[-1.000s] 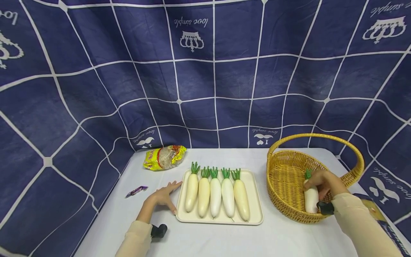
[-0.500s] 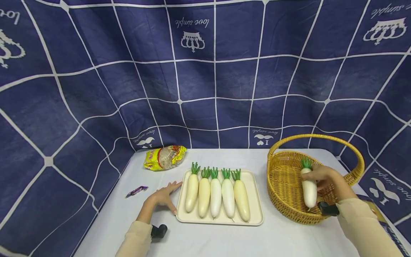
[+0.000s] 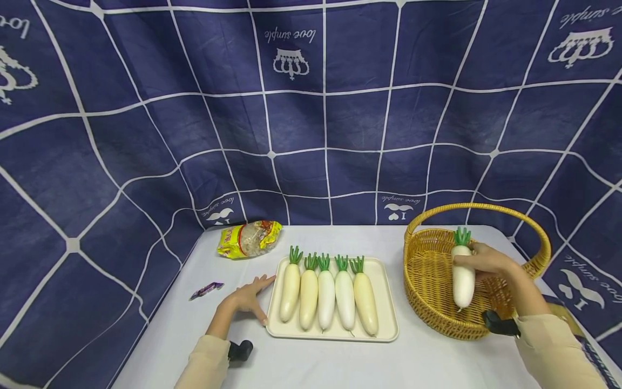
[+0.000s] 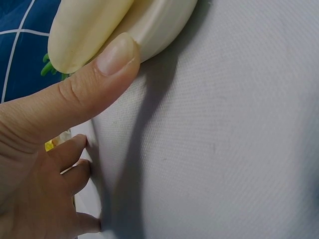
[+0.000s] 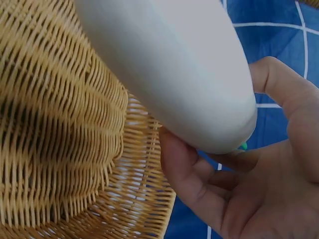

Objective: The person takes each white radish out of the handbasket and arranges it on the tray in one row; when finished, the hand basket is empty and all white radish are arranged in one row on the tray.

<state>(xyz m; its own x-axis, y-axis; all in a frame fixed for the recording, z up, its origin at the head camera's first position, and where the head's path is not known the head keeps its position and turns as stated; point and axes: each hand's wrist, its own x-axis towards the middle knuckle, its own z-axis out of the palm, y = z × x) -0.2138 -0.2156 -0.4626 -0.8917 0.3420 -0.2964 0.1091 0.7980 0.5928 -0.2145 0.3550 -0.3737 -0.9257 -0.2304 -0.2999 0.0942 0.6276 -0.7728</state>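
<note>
My right hand (image 3: 489, 260) grips a white radish (image 3: 464, 281) near its green leafy top, holding it above the floor of the wicker basket (image 3: 430, 281). In the right wrist view the radish (image 5: 179, 69) slants across the frame, with thumb and fingers (image 5: 192, 184) on either side of its upper end. Several more radishes, cream and white, lie side by side on a cream tray (image 3: 384, 302), leaves pointing away from me. At the tray's left edge rests my left hand (image 3: 249, 298), fingers spread. Its thumb (image 4: 99, 74) touches the tray's rim in the left wrist view.
A yellow snack-like bag (image 3: 250, 239) lies behind the tray on the left. Nearer the left side is a small purple wrapped item (image 3: 206, 290). The basket's tall handle (image 3: 478, 205) arches over its opening. A dark printed packet (image 3: 590, 351) sits beneath the right forearm.
My right hand has lifted the radish from the basket's bottom, bringing it up and slightly left. The left hand and the tray of radishes have stayed put.
</note>
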